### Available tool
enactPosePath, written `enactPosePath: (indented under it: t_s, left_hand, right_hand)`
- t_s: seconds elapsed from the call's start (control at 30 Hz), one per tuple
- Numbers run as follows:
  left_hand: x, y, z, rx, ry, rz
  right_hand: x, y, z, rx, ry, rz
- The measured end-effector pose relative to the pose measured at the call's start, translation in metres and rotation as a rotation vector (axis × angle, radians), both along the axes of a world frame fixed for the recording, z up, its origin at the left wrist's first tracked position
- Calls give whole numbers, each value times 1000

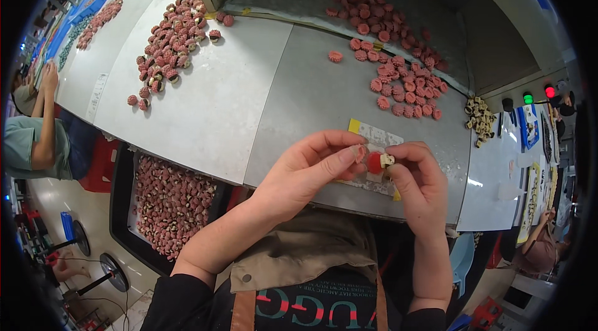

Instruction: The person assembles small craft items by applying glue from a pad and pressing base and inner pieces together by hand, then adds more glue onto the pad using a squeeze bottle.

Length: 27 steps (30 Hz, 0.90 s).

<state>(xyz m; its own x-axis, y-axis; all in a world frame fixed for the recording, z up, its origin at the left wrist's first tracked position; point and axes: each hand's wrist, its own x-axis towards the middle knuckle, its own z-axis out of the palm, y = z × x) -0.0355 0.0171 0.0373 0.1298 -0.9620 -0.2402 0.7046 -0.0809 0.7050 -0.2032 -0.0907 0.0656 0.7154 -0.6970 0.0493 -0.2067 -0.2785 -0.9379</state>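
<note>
My left hand (302, 169) pinched a pink piece (359, 153), my right hand (420, 191) a cream piece (387, 160) beside a red round part (375, 163), above the grey table's (293, 100) near side. Pairing them seemed underway; next called for careful alignment.

Workshop, long grey worktable (212, 113), heaped small parts (171, 41), co-worker (37, 147) alongside

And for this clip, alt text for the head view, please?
A person's left hand pinches a pink piece and the right hand a cream piece, beside something round and red, above a grey worktable. Hollow pink pieces lie beyond; pink-and-cream pieces are heaped further left and in a black tray at lower left.
</note>
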Motion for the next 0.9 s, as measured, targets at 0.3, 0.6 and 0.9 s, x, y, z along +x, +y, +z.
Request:
enactPosePath:
  t_s: [0.3, 0.6, 0.9]
  left_hand:
    - [-22, 3, -7, -208, -540, 253]
    - [-23, 1, 0, -168, -317, 108]
    - [-32, 0, -11, -164, -768, 204]
  right_hand:
    - [18, 20, -13, -439, -131, -35]
    - [5, 17, -19, -453, -113, -65]
    - [3, 13, -35, -640, -119, -19]
